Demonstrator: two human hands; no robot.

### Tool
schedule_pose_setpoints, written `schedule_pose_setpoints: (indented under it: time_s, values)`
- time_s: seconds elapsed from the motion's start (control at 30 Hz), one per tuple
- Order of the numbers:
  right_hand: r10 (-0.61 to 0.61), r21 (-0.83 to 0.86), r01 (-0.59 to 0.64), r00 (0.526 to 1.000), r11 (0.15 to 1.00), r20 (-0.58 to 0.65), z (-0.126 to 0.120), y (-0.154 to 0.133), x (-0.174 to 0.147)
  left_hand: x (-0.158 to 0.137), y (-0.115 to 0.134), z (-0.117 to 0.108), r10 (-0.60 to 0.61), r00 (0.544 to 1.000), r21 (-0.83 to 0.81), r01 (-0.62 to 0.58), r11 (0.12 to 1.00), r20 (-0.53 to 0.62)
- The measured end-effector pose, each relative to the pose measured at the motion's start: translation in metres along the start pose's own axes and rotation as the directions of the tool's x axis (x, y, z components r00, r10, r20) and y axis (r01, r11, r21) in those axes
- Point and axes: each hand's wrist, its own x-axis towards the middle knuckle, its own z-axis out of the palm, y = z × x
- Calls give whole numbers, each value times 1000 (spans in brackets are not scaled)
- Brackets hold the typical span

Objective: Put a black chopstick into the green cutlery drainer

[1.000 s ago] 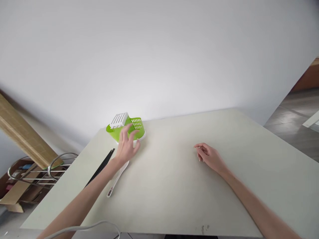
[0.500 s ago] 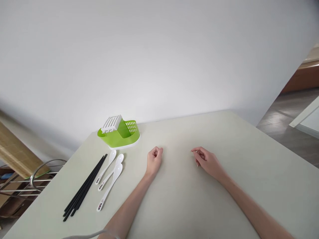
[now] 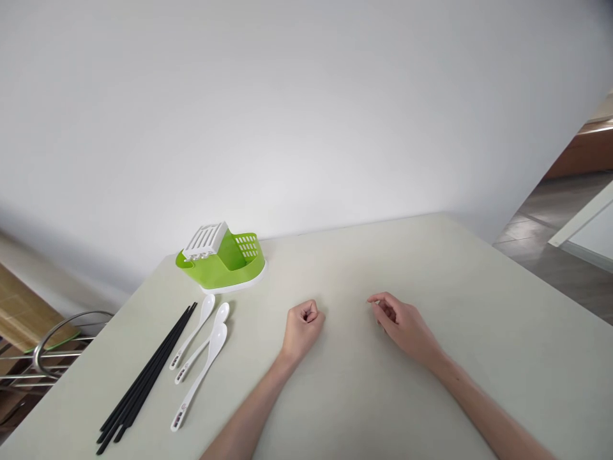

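Left hand [image 3: 302, 327] curled into loose fist, grip empty, resting on pale surface [image 3: 502, 332]. Right hand [image 3: 405, 324] half-curled, empty. Three white plastic spoons [image 3: 198, 348] left of left hand, apart; green slotted plastic holder [image 3: 221, 260] beyond them.

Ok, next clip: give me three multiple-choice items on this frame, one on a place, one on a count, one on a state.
1. Where does the green holder stand?
A. the table's far left corner
B. between the hands
C. on the floor

2. How many white spoons lie beside the black chopsticks?
A. one
B. three
C. five

3. What is the left hand doing?
A. gripping a spoon
B. lifting the holder
C. resting curled on the table, holding nothing

Answers: 1 A, it sits by the wall at the left edge; 2 B, three lie side by side; 3 C, a loose fist, nothing in it.
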Motion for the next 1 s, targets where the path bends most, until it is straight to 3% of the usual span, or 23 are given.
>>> schedule_pose_setpoints:
  time_s: [0.13,1.0]
  values:
    - [-6,2,6,1000,1000,-4,1,2,0,0,-1,-1,-8,999,-7,8,1000,42]
    - [-4,-34,5,1000,999,22,1,3,-4,0,3,-1,-41,999,-36,41,999,3]
